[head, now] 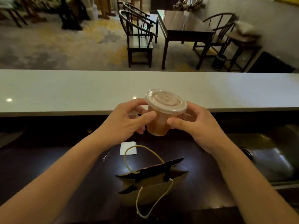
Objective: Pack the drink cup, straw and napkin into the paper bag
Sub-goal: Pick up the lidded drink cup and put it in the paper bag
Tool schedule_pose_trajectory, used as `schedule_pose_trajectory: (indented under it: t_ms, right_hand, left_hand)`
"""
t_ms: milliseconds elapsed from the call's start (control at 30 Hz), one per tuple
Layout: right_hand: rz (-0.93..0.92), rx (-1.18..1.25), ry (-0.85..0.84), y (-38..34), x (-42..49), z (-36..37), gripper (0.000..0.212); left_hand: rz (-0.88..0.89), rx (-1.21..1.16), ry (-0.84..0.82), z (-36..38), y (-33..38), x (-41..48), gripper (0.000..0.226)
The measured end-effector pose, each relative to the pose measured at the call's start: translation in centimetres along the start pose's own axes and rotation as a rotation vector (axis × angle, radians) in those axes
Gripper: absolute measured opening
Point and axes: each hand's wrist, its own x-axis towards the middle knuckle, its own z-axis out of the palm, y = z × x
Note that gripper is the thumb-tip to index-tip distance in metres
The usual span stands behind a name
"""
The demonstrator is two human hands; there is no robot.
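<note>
Cup (160, 117), lidded and filled with amber drink, is gripped on both sides by left hand (127, 122) and right hand (195, 123) above the dark counter (72, 167); napkin (128, 148), straw (107, 155) and open bag (152, 183) are seen below it

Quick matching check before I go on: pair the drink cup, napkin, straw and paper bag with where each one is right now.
Things:
1. Clear plastic drink cup with amber liquid and flat lid
2. White square paper napkin
3. Thin clear straw
4. Brown paper bag with cord handles

Places:
A. Lying on the dark counter, beside the left forearm
B. Standing nearest the camera, mouth open
C. Held in the air between left hand and right hand
D. Flat on the dark counter, just beyond the bag's far handle

Pairs: 1-C, 2-D, 3-A, 4-B
</note>
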Motion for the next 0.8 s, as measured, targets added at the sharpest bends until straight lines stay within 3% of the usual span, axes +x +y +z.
schedule_pose_trajectory:
  t_ms: [100,267,467,600,633,700,800]
  right_hand:
    - [0.009,0.04,-0.006,-0.3,-1.8,0.1,0.057]
    - [0.121,0.042,-0.021,-0.5,-4.2,-0.5,0.094]
    - [0.186,-0.317,-0.219,-0.6,-6.8,-0.2,0.092]
    - [0.185,-0.405,-0.179,0.6,-8.2,-0.1,0.082]
    - [0.181,-0.43,-0.157,1.0,-8.4,-0.1,0.08]
    - [0.189,-0.432,-0.142,1.7,-8.8,0.0,0.078]
    - [0.192,-0.389,-0.116,2.5,-9.2,0.4,0.076]
  left_hand:
    - [0.011,-0.015,-0.021,1.1,0.2,-1.9,0.045]
    - [0.006,0.028,-0.05,2.6,0.1,-3.9,0.042]
    - [-0.021,0.168,-0.212,4.3,-0.6,-6.0,0.04]
    - [-0.175,0.105,-0.216,5.5,-2.3,-7.5,0.037]
    - [-0.208,0.151,-0.169,5.9,-2.9,-8.0,0.029]
    - [-0.209,0.525,-0.113,6.7,-4.2,-8.6,0.017]
    - [-0.192,0.985,-0.117,8.0,-5.8,-8.9,0.037]
